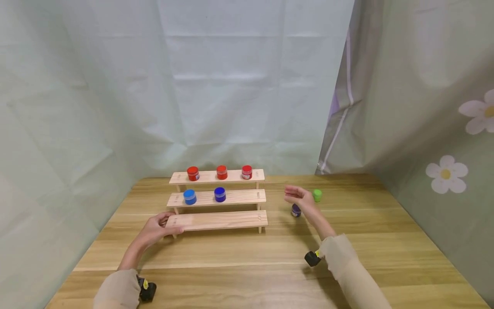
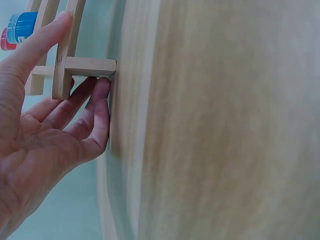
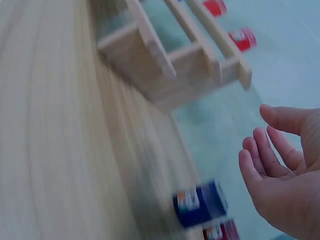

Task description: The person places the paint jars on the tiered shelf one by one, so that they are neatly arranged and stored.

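Observation:
A three-tier wooden display rack (image 1: 218, 220) stands on the table. My left hand (image 1: 154, 229) grips the left end of its lowest board, with the thumb (image 2: 42, 40) on top and the fingers curled beneath, by the support leg (image 2: 90, 66). My right hand (image 1: 302, 201) hovers right of the rack, holding nothing, its fingers loosely bent. Just under it sits a dark purple-blue paint jar (image 1: 296, 210), and a green jar (image 1: 317, 195) stands beyond. Below the hand in the right wrist view are a dark blue jar (image 3: 200, 204) and a dark red one (image 3: 221, 231).
Three red jars (image 1: 221, 172) line the top board. On the middle board stand a light blue jar (image 1: 190, 197) and a deep blue jar (image 1: 220, 194). The wooden table (image 1: 239, 274) ends at hanging pale curtains (image 1: 239, 86) behind and at both sides.

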The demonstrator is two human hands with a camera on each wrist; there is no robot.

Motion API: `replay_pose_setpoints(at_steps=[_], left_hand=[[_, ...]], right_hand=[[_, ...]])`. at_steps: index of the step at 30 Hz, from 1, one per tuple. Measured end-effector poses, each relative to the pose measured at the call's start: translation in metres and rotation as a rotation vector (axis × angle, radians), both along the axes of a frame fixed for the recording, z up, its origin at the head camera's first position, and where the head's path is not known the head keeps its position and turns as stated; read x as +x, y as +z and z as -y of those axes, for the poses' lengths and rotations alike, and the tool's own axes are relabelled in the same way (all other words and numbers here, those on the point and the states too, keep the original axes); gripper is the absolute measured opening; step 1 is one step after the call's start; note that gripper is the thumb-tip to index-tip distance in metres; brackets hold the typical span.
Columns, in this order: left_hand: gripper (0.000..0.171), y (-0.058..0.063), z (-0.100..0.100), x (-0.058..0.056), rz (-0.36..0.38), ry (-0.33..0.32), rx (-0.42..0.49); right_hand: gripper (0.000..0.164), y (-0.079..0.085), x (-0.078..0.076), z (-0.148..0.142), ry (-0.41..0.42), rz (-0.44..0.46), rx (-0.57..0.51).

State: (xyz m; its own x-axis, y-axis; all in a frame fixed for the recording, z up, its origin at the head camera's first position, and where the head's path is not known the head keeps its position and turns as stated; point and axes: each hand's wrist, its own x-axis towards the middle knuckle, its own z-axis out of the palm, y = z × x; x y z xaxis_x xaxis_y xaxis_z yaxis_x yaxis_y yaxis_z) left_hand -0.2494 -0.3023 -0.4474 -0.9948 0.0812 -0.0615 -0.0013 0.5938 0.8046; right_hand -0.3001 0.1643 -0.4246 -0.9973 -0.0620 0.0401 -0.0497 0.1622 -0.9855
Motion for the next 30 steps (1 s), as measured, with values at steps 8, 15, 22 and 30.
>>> replay_pose_setpoints(at_steps=[8, 15, 22, 30], left_hand=[[0.078, -0.001, 0.001, 0.000, 0.004, -0.002, -0.002], [0.078, 0.001, 0.001, 0.000, 0.005, 0.008, -0.010], [0.078, 0.000, 0.000, -0.001, 0.011, 0.009, -0.007], [0.076, 0.002, 0.000, 0.001, -0.010, 0.001, -0.012]], right_hand=[[0.047, -0.012, -0.001, -0.031, -0.093, 0.024, 0.040], [0.051, -0.026, -0.001, -0.035, -0.010, 0.104, 0.083], [0.057, -0.035, 0.000, -0.035, 0.052, 0.130, 0.121], [0.057, -0.043, 0.000, -0.035, 0.052, 0.098, 0.132]])
